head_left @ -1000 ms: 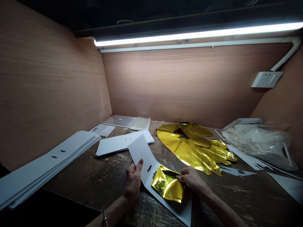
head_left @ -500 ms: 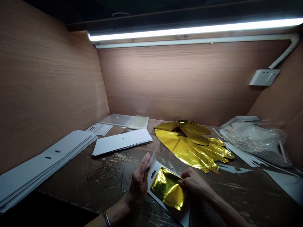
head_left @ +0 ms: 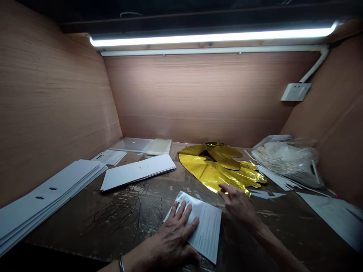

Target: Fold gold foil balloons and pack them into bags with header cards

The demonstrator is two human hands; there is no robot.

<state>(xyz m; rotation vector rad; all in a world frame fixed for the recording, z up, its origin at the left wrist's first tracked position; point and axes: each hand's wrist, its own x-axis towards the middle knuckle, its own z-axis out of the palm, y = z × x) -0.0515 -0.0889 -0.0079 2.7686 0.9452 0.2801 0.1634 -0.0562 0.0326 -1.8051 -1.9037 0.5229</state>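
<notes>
A folded white card (head_left: 208, 226) printed with small text lies on the dark table in front of me. My left hand (head_left: 178, 234) rests flat on its left part, fingers spread, pressing it down. No gold shows on the card's upper side; its inside is hidden. Beyond it lies a pile of flat, shiny gold foil balloons (head_left: 204, 170). At the near edge of that pile is my right hand (head_left: 238, 202), its index finger and thumb slightly apart and nothing visible between them. Whether its fingertips touch the foil is hard to tell.
Stacks of long white cards with punched slots (head_left: 65, 189) and a smaller card stack (head_left: 138, 172) lie left. Clear plastic sleeves (head_left: 133, 144) sit at the back. Right are a clear bag (head_left: 286, 156), thin white sticks (head_left: 278, 177) and a white sheet (head_left: 329, 211). Wooden walls enclose the table.
The card, open with a folded gold foil balloon on it, is now folded over with the foil out of sight. My left hand pressed down onto it; my right hand moved off to the foil pile.
</notes>
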